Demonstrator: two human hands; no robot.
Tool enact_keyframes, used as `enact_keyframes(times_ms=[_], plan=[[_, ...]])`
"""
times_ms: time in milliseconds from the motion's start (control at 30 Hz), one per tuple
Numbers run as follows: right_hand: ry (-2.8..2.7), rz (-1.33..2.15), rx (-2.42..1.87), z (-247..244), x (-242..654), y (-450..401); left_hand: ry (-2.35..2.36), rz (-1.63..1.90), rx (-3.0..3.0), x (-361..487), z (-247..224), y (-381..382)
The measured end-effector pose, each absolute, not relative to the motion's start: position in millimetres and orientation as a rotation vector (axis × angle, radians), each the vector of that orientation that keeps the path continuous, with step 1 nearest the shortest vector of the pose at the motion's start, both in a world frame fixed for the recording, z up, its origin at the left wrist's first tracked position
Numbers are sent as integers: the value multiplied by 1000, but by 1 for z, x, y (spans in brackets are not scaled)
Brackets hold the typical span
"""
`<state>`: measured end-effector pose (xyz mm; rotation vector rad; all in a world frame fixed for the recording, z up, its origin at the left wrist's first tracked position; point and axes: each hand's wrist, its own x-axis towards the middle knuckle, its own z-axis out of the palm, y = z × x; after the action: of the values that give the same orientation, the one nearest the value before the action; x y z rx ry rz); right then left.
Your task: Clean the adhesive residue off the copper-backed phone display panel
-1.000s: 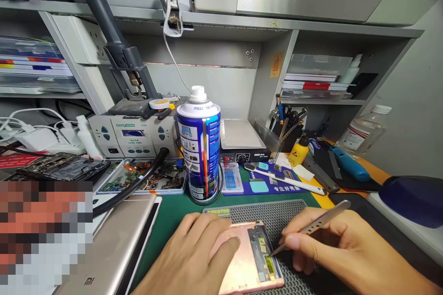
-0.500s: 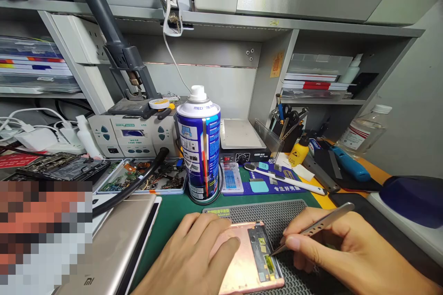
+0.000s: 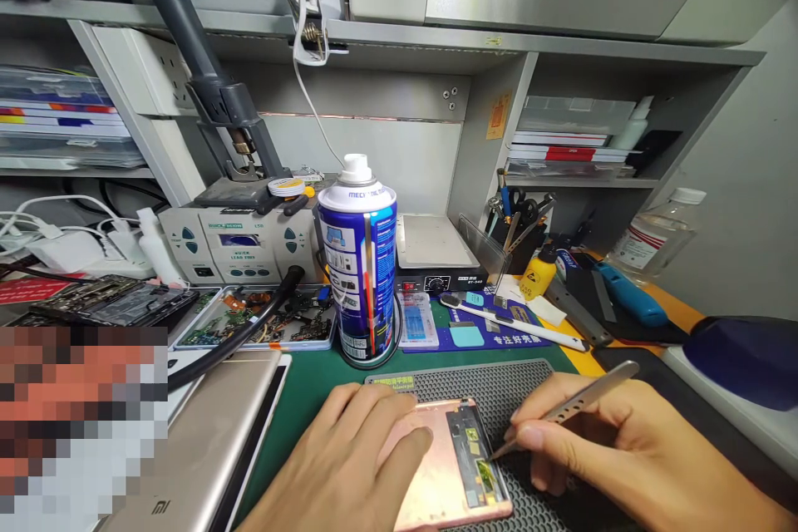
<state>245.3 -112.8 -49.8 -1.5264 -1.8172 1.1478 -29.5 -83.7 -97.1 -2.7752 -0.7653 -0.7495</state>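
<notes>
A pink phone back cover (image 3: 436, 449) lies on a grey honeycomb-textured mat (image 3: 529, 386). My left hand (image 3: 355, 449) rests over its left part, with the fingers and thumb holding it at the edges. Tweezers (image 3: 586, 395) are pinched in my right hand (image 3: 598, 432); their handle slants up to the right. The tips point at the dark strip (image 3: 470, 453) along the cover's right end, close to a small yellow-green piece (image 3: 485, 474). Whether the tips grip anything is too small to tell.
Behind the mat stands a blue spray can (image 3: 357, 266). To the left lie a gold phone (image 3: 205, 440) and a tray (image 3: 274, 345) of small parts, crossed by a black hose. A white brush (image 3: 517, 324) lies behind the mat, and a yellow bottle (image 3: 537, 274) stands farther right.
The tweezer tips have shifted very slightly near the yellow-green piece, which looks a little altered in shape. My left hand and the cover have stayed put.
</notes>
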Motion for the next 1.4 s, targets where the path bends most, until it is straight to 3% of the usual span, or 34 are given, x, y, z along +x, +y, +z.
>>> enact_keyframes(times_ms=[967,1400], plan=[[-1958,818,-1548,-56,251,-116,-780,-761,-2788,-29,-96,-85],[-1972,868,-1529,-54,247,-114,-774,-703,-2787,-30,-97,-85]])
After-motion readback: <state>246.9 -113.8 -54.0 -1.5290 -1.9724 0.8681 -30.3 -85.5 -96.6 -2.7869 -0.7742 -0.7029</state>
